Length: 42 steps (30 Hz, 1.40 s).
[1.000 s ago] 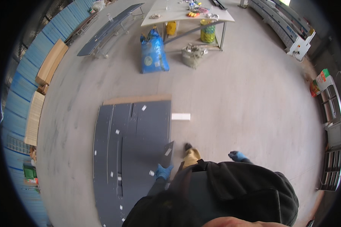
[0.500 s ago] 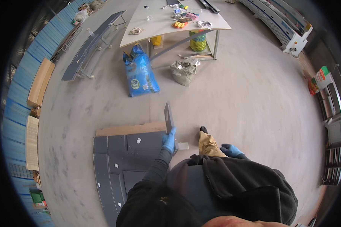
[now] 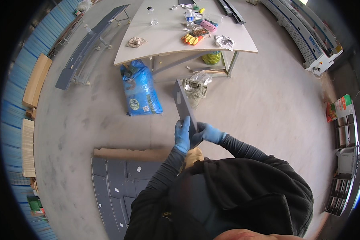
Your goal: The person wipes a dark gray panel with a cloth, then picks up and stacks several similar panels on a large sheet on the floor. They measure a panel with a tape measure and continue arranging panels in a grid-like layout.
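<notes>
A dark grey flat panel [image 3: 183,105] stands on edge in front of me, tilted, with a small pale label on its left side. My left hand [image 3: 183,135], in a light blue glove, grips its lower part from the left. On the opposite side my right hand [image 3: 213,133], gloved in blue with dark fingers, is closed on the panel's lower right part; its fingertips are partly hidden. Low at the left, several similar dark grey panels [image 3: 115,176] lie side by side on the floor, with small white labels on them. A brown board [image 3: 124,153] shows along their far edge.
Ahead is a white-topped table [image 3: 164,38] bearing bottles, gloves and rags. A blue sack [image 3: 141,90] and a greyish bag [image 3: 196,86] stand before it. A wheeled rack [image 3: 82,52] is far left, a long white machine [image 3: 304,40] far right, shelving [image 3: 346,152] at right.
My right hand has come up from my side onto the panel. The panel is raised and nearer the table. I have moved forward, so the table and sacks look closer.
</notes>
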Each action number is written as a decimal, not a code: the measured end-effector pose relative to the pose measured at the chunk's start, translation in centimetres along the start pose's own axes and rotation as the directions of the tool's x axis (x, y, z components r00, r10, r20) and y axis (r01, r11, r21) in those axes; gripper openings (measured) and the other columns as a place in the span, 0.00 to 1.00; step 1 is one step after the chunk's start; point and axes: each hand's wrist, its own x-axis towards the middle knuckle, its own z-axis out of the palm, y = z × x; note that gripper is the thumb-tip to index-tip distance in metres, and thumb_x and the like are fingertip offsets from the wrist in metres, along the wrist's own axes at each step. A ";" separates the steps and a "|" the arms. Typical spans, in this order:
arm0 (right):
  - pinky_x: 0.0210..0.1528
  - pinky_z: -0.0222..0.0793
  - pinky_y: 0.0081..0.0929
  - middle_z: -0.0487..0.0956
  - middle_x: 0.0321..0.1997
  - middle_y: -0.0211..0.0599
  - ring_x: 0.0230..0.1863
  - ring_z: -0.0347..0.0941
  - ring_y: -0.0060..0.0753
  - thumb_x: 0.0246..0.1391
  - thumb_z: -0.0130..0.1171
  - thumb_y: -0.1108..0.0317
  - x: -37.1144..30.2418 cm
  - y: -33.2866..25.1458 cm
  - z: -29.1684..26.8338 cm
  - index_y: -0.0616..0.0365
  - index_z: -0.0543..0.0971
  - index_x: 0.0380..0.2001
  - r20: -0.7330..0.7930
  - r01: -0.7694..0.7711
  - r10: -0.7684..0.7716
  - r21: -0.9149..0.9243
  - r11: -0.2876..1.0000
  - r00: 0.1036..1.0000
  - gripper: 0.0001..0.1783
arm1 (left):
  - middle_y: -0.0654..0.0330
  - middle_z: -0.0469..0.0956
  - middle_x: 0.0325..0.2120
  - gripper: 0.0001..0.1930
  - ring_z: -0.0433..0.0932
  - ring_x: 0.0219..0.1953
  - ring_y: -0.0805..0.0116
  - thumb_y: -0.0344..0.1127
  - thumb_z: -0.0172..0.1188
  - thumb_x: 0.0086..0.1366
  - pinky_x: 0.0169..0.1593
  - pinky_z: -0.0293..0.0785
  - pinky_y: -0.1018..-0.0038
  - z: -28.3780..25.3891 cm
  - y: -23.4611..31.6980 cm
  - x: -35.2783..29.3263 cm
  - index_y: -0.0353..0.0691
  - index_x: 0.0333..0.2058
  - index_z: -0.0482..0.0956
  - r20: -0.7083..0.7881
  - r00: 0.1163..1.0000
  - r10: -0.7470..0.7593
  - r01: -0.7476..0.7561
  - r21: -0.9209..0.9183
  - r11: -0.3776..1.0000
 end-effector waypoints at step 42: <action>0.52 0.80 0.37 0.87 0.47 0.50 0.46 0.84 0.46 0.61 0.60 0.66 45.4 1.1 -55.4 0.66 0.82 0.53 -0.705 -0.164 -0.035 -0.212 0.963 0.708 0.20 | 0.54 0.78 0.43 0.31 0.78 0.41 0.58 0.60 0.64 0.67 0.44 0.74 0.58 -12.5 -12.9 13.6 0.37 0.54 0.78 -0.618 0.365 -0.696 0.374 -0.588 0.717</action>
